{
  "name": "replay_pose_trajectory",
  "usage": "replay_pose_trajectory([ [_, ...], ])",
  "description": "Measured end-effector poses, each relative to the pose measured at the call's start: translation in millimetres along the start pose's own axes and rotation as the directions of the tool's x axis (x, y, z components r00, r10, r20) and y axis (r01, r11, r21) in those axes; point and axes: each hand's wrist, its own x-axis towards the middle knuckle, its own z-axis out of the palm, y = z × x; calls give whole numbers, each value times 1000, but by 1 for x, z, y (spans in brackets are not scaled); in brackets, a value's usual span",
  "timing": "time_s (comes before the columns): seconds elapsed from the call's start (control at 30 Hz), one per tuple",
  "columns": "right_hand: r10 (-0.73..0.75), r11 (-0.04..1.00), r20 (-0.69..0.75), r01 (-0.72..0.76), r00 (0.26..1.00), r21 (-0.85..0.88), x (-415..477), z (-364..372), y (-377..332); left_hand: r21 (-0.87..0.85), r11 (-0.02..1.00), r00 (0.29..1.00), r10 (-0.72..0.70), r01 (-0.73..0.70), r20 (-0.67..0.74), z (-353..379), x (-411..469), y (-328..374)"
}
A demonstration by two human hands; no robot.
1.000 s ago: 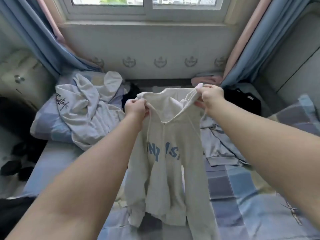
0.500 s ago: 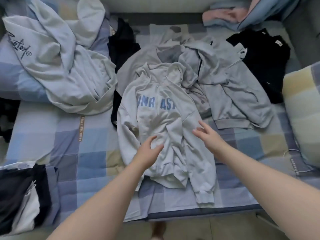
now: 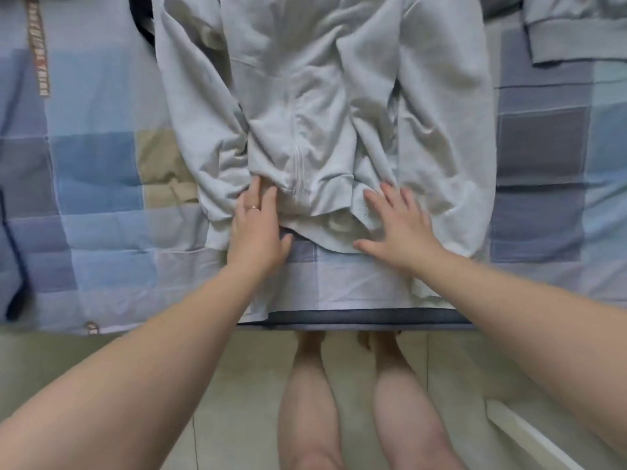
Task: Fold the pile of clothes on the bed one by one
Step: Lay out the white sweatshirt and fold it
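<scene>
So the person's got the pale grey hoodie (image 3: 315,106) laid zip-side up on the checked bedsheet (image 3: 101,171). Its hem is right under their palms at the near edge of the bed, and the body runs away beyond the fingertips. Neither hand is actually grabbing anything: the left hand (image 3: 258,225) lies flat on the hem with straight fingers, and the right hand (image 3: 397,228) is spread wide, pressing the other side down. Looks to me like they're flattening the bottom so it folds square, since the cloth just above both hands is pretty rumpled. The zip (image 3: 298,164) runs up between the hands, which I'd guess is why they sit either side of it. Count: one hoodie being worked, with one zip and two sleeves, a left sleeve (image 3: 200,130) and a right sleeve (image 3: 444,130), each lying outboard of its hand. There's also one other grey garment (image 3: 576,35) far out past the right hand, only partly in view.
</scene>
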Motion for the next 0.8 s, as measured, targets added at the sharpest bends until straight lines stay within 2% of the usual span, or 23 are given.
replay_pose_trajectory([
  [0.07,40,997,26,-39,999,-62,20,24,-3,51,999,995,7,-2,-98,13,12,-8],
  [0.1,49,994,-19,-51,999,-102,28,32,-4,57,998,990,8,-1,-137,19,17,-11],
  [0.2,22,977,-274,-79,962,-198,44,40,1,15,1000,972,-11,14,-234,26,33,-17],
  [0.3,-28,982,-335,-37,942,-186,44,34,11,-34,999,980,-1,-6,-199,22,41,-21],
  [0.43,-57,996,-427,21,902,-88,15,12,26,14,999,987,32,-31,-156,6,28,-22],
  [0.5,-11,1000,-406,8,914,-7,-6,4,43,75,997,993,-12,21,-115,-1,17,-27],
  [0.57,97,995,-321,-101,942,4,-26,-1,67,155,984,996,-87,91,-35,-6,3,-35],
  [0.67,246,968,-216,-250,945,9,-48,-9,91,220,964,984,-166,149,59,-13,-16,-34],
  [0.7,247,969,-212,-247,945,27,-52,-11,92,246,962,989,-137,119,57,-14,-21,-26],
  [0.8,168,985,-240,-156,956,70,-59,-16,84,343,930,991,136,-131,9,-4,-33,11],
])
